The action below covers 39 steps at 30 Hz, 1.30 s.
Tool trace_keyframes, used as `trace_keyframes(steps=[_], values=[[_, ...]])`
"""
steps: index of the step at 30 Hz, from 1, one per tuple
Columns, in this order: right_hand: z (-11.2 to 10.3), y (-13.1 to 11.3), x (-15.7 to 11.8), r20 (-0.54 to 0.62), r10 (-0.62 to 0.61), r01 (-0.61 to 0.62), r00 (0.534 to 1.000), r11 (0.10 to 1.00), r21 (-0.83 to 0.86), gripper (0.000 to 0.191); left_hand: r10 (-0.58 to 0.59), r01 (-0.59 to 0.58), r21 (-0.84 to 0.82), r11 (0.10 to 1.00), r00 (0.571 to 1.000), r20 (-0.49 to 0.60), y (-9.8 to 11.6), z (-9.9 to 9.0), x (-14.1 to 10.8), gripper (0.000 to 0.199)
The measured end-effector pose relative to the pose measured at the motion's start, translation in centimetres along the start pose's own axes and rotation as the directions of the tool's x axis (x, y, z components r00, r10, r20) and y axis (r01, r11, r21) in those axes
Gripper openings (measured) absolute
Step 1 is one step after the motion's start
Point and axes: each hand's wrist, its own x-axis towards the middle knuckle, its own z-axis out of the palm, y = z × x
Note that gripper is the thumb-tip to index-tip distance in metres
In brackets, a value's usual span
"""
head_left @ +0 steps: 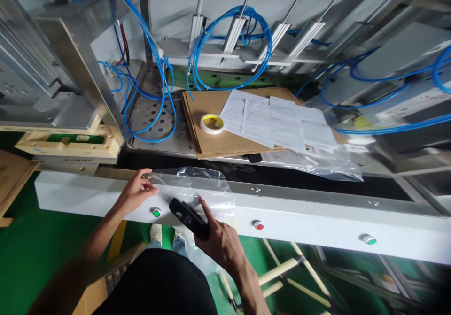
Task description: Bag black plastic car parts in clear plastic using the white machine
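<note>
Hands at the machine's front ledge: right hand [223, 242] gripping a black handheld tool [190, 218], left hand [136, 190] half curled beside a clear plastic bag [197, 176].

Detail: the bag lies across the ledge and the upper part of the white front panel [310, 221], mostly between the two hands; whether the left fingertips pinch its film cannot be told. The right index finger extends past the tool, over the bag. The tool slants between the green button [156, 212] and the red button [259, 225]. For good handling, the film is probably best kept flat and lightly taut by the left fingers, clear of the tool's front end, with the right grip firm. Care also seems due near the buttons, since a dropped wrist or tool could press one.
</note>
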Motion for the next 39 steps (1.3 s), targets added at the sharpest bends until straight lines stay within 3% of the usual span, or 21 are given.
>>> trace_keyframes(steps=[4,8,12,15,18,22,29,36,39], values=[[-0.5,-0.4,0.4,0.07,0.064,-0.067,0.995,0.997,0.039,0.098,-0.059,0.063,-0.09,0.994,0.997,0.053,0.1,-0.9,0.0,0.063],[-1.5,-0.9,0.1,0.132,0.09,-0.113,0.987,0.978,0.174,0.097,-0.018,0.02,-0.042,0.999,0.999,0.044,0.5,-0.7,0.1,0.051],[-4.0,-0.5,-0.9,0.254,0.03,-0.156,0.967,0.857,0.491,0.101,0.053,-0.054,0.053,0.997,0.998,0.017,0.3,0.2,-0.1,0.043],[-6.3,0.4,-0.3,0.197,0.036,-0.153,0.98,0.77,0.62,0.101,0.09,-0.091,0.082,0.992,0.996,0.02,0.4,0.7,-0.2,0.044],[-7.7,1.5,2.3,0.196,0.06,-0.166,0.979,0.792,0.588,0.092,0.112,-0.114,0.13,0.985,0.993,0.026,0.7,0.9,-0.2,0.045],[-7.9,2.7,5.4,0.257,0.077,-0.216,0.963,0.788,0.576,0.083,0.058,-0.061,0.142,0.988,0.998,0.025,1.0,0.4,-0.5,0.047],[-7.4,2.5,5.8,0.307,0.158,-0.31,0.938,0.78,0.544,0.092,-0.087,0.087,0.012,0.996,0.996,-0.035,-0.2,-0.2,-1.5,0.046],[-6.9,2.5,5.7,0.254,0.12,-0.241,0.96,0.816,0.526,0.092,0.117,-0.101,0.115,0.988,0.983,-0.143,1.2,-0.4,-2.3,0.055],[-6.8,2.7,5.8,0.254,0.116,-0.237,0.96,0.82,0.521,0.097,0.334,-0.271,0.257,0.927,0.911,-0.242,2.2,0.4,-2.4,0.051]])
